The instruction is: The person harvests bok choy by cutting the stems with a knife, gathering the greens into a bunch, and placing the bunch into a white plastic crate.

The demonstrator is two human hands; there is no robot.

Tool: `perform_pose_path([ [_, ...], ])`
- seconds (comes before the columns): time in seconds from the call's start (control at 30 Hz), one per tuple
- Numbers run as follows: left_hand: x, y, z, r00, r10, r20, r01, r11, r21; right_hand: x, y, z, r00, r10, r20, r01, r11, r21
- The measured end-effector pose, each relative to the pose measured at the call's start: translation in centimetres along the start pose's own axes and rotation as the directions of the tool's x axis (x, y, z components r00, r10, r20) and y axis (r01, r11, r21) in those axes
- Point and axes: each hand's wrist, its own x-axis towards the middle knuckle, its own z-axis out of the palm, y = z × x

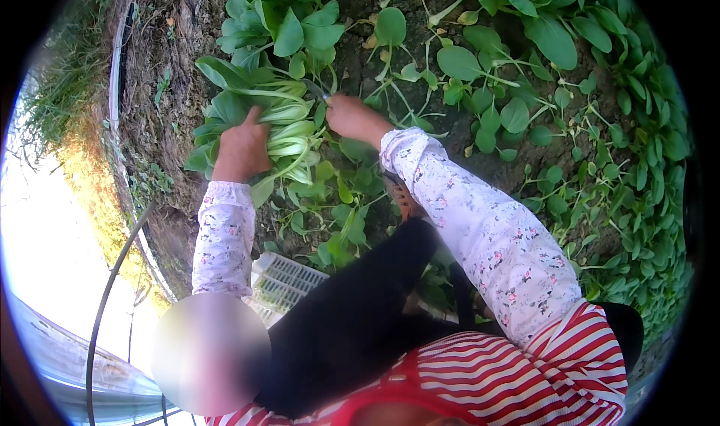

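A bunch of leafy greens with pale green stalks, like bok choy, lies across the soil with its stalk ends to the right. My left hand is closed around its near left part, thumb on top, the leaves spreading out to the left. My right hand is closed just right of the stalk ends. From its fist a small knife juts up and left, with a narrow dark blade beside the standing greens. The handle is mostly hidden in the fingers.
A pale slatted plastic crate stands by my left forearm and dark-trousered leg. Low greens grow over the soil ahead and to the right, thickening at the right rim. A pale strip edges the bed at left, with a dark bent hose or rod nearby.
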Motion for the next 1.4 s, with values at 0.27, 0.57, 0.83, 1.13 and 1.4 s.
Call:
perform_pose_path([
  [0.27, -0.5, 1.0, -0.4, 0.998, -0.058, 0.018, 0.057, 0.998, 0.027, 1.0, 0.8, -0.6, 0.993, 0.04, 0.108, -0.04, 0.999, -0.002],
  [0.57, -3.5, 2.4, -2.5, 0.993, -0.118, -0.028, 0.109, 0.968, -0.225, -4.0, 0.4, -5.9, 0.968, 0.205, -0.145, -0.146, 0.93, 0.336],
  [0.83, -11.5, 2.8, -5.9, 0.961, -0.157, -0.228, -0.091, 0.597, -0.797, -12.6, -3.7, -9.8, 0.969, 0.18, -0.167, -0.075, 0.864, 0.498],
  [1.13, -22.9, 0.6, -5.1, 0.884, -0.466, 0.047, -0.39, -0.789, -0.476, -18.4, -16.1, -11.7, 0.969, -0.22, -0.11, 0.246, 0.863, 0.441],
  [1.4, -29.7, 6.1, -10.0, 0.808, -0.467, -0.358, -0.588, -0.656, -0.472, -29.0, -29.3, -12.2, 0.816, -0.573, -0.074, 0.575, 0.791, 0.21],
])
